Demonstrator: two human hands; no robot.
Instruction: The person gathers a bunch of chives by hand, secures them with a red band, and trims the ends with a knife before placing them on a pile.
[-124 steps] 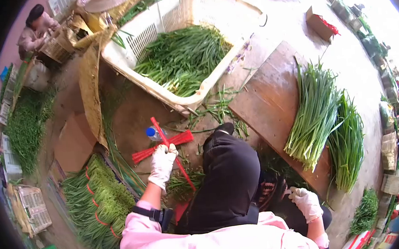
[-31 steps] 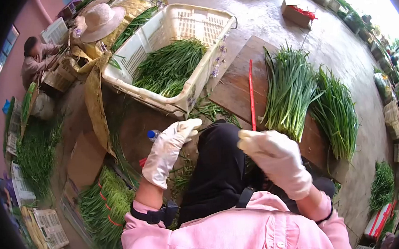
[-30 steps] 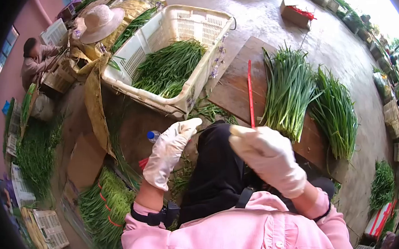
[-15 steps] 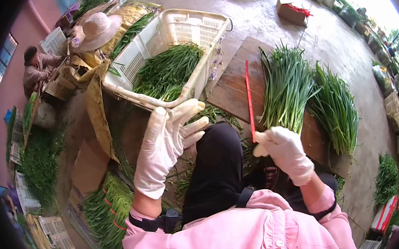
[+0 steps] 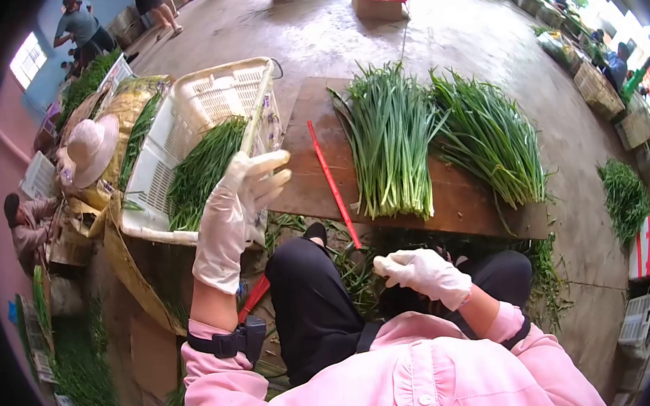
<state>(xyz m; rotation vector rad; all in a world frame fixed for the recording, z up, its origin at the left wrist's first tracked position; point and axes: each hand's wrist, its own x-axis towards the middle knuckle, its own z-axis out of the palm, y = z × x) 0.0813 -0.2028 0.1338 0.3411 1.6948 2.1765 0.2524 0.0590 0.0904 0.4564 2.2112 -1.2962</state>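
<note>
My left hand (image 5: 234,210), in a white glove, is raised with fingers spread over the near corner of a white plastic crate (image 5: 202,98) holding loose green chives (image 5: 200,167). My right hand (image 5: 422,272), also gloved, is curled above my lap with nothing visible in it. A thin red strip (image 5: 329,180) lies on the wooden board (image 5: 462,200), its near end hanging off the edge just beyond my right fingers. Two piles of chives (image 5: 388,137) (image 5: 488,137) lie side by side on the board. More red strips (image 5: 253,296) show under my left forearm.
A straw hat (image 5: 90,145) rests left of the crate. A seated person (image 5: 25,226) works at the far left and other people (image 5: 82,24) stand at the top left. A cardboard box (image 5: 374,4) of red strips sits on the concrete floor beyond. Crates and chive heaps line the right side.
My right hand has let go of the red strip, which now lies on the board, and has dropped toward my lap. My left hand lifted up over the crate. My view swung left.
</note>
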